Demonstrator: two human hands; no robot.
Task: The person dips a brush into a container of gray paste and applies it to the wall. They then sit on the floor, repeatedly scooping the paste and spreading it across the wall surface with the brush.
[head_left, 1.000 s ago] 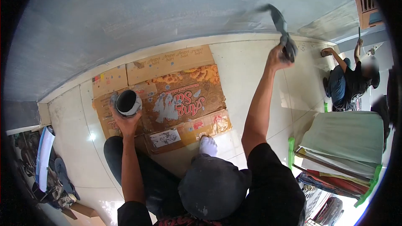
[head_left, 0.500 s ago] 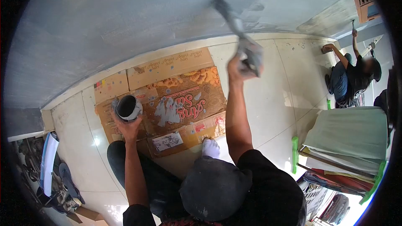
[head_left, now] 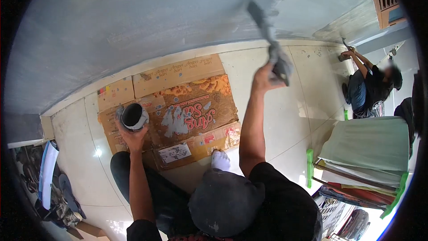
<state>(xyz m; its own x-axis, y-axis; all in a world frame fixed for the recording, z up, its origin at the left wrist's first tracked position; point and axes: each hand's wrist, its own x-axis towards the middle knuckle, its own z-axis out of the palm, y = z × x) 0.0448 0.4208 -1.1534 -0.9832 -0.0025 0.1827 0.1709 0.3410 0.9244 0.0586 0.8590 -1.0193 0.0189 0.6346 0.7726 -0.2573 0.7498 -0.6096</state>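
My right hand (head_left: pixel 266 78) is closed round the handle of a paintbrush (head_left: pixel 265 27) stained grey, stretched out toward the wall (head_left: pixel 178 13). The dark bristle end overlaps the grey-painted wall, and motion blurs it a little. My left hand (head_left: pixel 134 137) grips a paint cup (head_left: pixel 132 116) from its near side. Grey smears coat the cup's rim and outside, and its inside looks dark. Below the cup lies a flattened cardboard box (head_left: pixel 218 91) with spots and streaks of grey paint.
Pale floor tiles (head_left: pixel 285 120) run along the wall's foot. Another person (head_left: pixel 374 82) crouches at the far right, reaching to the wall. A rack with hanging cloths (head_left: pixel 365 143) stands at right; shoes (head_left: pixel 67 192) and a cardboard box (head_left: pixel 91 232) are at lower left.
My right hand and the paintbrush have moved to the right along the wall. My left hand keeps the cup in nearly the same place. The other person's raised arm has come down.
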